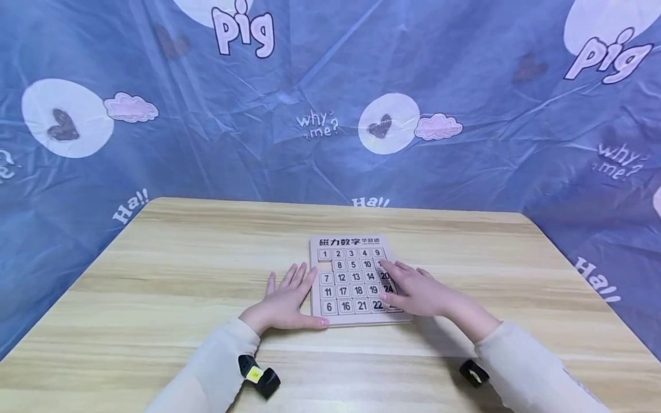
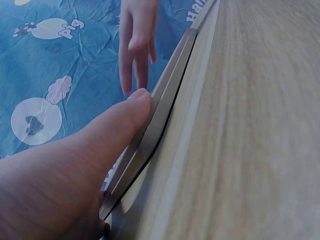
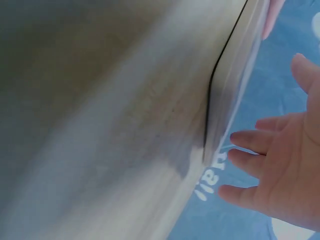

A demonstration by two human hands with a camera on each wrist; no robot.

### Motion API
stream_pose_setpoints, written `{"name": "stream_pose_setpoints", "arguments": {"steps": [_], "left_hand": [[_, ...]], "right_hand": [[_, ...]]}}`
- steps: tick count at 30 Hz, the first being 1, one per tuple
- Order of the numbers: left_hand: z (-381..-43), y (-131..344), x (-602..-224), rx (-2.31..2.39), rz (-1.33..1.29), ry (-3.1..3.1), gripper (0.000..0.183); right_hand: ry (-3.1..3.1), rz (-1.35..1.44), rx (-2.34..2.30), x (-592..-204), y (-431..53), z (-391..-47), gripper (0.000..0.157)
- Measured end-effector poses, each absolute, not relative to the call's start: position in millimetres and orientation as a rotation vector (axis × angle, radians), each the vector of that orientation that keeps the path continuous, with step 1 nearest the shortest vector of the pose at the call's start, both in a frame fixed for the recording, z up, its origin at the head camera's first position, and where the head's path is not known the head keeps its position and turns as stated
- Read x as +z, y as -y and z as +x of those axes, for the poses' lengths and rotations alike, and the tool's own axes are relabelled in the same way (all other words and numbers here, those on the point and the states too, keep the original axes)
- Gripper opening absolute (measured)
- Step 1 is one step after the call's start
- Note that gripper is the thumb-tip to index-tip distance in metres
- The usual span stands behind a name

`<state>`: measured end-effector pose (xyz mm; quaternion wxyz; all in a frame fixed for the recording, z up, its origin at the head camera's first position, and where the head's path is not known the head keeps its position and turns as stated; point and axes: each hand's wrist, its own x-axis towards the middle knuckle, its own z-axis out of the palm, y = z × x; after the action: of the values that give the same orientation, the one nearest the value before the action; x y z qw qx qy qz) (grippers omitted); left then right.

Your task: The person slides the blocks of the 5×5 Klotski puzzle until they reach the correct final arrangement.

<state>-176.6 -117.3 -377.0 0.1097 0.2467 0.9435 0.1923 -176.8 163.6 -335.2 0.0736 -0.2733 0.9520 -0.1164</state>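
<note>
A pale number sliding puzzle [image 1: 356, 320] lies flat on the table, with rows of numbered tiles and Chinese lettering along its top. At the left end of the second row there is a gap [image 1: 324, 267], just below the tile marked 1. My left hand [image 1: 283, 308] rests at the puzzle's left side with fingers spread; its thumb [image 2: 127, 112] touches the near left corner. Over the right-hand column hovers my right hand [image 1: 420, 289], fingers extended and partly covering tiles there. In the right wrist view the right fingers [image 3: 250, 142] stand apart from the board's edge.
The wooden table [image 1: 196, 258] carries the puzzle near its middle. Behind and beside it hangs a blue printed cloth [image 1: 248, 149]. A black wrist camera [image 1: 260, 377] is strapped to the left sleeve, another wrist camera [image 1: 473, 373] to the right.
</note>
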Motion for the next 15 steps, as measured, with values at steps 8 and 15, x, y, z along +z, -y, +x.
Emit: {"name": "stream_pose_setpoints", "arguments": {"steps": [8, 15], "left_hand": [[-177.3, 115.5, -375.9, 0.572, 0.728, -2.767, 0.106], [-177.5, 116.8, -377.7, 0.573, 0.714, -2.77, 0.106]], "right_hand": [[-2.824, -0.821, -0.358, -339.6, -148.1, -191.3, 0.071], [-2.793, -0.853, -0.36, -341.4, -129.3, -194.5, 0.067]]}}
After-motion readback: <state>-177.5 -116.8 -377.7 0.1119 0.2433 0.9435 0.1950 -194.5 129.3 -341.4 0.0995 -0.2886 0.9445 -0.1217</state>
